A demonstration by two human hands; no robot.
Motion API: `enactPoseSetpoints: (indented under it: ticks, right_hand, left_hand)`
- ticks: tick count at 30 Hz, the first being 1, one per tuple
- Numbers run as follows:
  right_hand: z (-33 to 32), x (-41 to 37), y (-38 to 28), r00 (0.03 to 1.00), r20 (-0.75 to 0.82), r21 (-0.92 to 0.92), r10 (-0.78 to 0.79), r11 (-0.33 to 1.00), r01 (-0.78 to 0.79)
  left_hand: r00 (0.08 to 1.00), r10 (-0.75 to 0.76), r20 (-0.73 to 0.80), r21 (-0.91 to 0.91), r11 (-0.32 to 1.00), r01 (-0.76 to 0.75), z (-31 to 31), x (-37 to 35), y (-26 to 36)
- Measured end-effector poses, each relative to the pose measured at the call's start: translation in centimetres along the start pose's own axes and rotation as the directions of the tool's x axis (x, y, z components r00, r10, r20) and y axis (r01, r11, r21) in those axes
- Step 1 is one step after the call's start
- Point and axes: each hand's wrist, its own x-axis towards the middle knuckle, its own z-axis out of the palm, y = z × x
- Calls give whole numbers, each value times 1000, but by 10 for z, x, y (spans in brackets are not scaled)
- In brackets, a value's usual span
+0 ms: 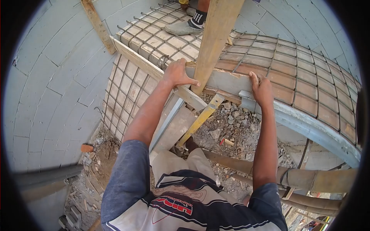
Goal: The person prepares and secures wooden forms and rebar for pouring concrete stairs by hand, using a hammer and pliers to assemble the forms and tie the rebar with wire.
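A short grey wooden board [231, 79] lies crosswise in front of me, passing behind an upright wooden plank [216, 42]. My left hand [179, 74] grips its left part, fingers over the far side, and the thumb stretches to the foot of the plank. At the right end, my right hand [262, 88] is closed on the same board, fingertips at its top edge. Below, a yellow spirit level [201, 120] leans at a slant near my leg. A long thin wooden board [137, 57] runs up left from under my left hand.
Steel mesh [296, 73] covers formwork on both sides. A person's shoe [183, 27] rests on the mesh above. A metal beam [316, 129] runs down right. Rubble [231, 123] and wrapped poles [300, 179] lie below; grey block walls [50, 92] curve around.
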Motion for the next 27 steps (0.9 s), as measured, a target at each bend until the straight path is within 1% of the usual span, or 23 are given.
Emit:
enactPoseSetpoints:
  ticks: [1, 3, 5, 7, 9, 10, 12, 16, 18, 19, 21, 22, 24, 25, 27]
  right_hand:
    - [1, -2, -1, 1000, -6, 1, 3, 1000, -3]
    - [-1, -2, -3, 1000, -19, -12, -19, 1000, 19]
    - [2, 4, 1, 998, -43, -24, -55, 998, 54]
    - [4, 1, 6, 997, -46, -31, -69, 997, 68]
    - [6, 6, 9, 998, -17, -67, -65, 996, 64]
    - [7, 6, 10, 998, -21, -65, -67, 996, 66]
    - [8, 8, 11, 998, -8, -75, -65, 995, 64]
    - [8, 7, 10, 990, -43, -49, -132, 990, 130]
    - [8, 4, 11, 992, -55, -90, -110, 990, 105]
    - [10, 3, 12, 993, -51, -82, -110, 991, 105]
    - [9, 4, 12, 990, -61, -79, -124, 990, 119]
    - [6, 6, 11, 986, -75, -94, -148, 986, 141]
    - [8, 3, 9, 990, -69, -95, -121, 989, 114]
    - [8, 5, 9, 990, -66, -97, -128, 988, 122]
    - [10, 4, 13, 991, -48, -24, -122, 992, 121]
  left_hand:
    - [1000, 7, -1, 2, 1000, -7, 1, -3, 2]
    - [997, -69, -26, -23, 997, 68, 0, -5, 7]
    - [995, -84, -55, -51, 995, 81, -2, -6, 9]
    - [993, -104, -54, -75, 992, 99, 0, -15, 14]
    - [983, -181, -16, -91, 980, 179, -1, -17, 16]
    - [983, -180, -21, -89, 980, 178, 2, -19, 16]
    - [975, -206, -83, -110, 974, 196, 7, -21, 17]
    - [965, -210, -155, -118, 974, 193, 23, -24, 14]
    - [951, -159, -266, -169, 979, 116, 31, -29, 16]
    - [951, -162, -264, -162, 979, 121, 30, -29, 19]
    - [963, -214, -162, -66, 976, 206, 27, -25, 28]
    - [958, -216, -187, -83, 976, 204, 27, -20, 29]
    - [989, -105, -107, -6, 994, 105, 20, -13, 21]
    - [988, -112, -111, -10, 994, 111, 19, -11, 17]
    - [998, -66, -16, -4, 998, 66, 13, -5, 10]
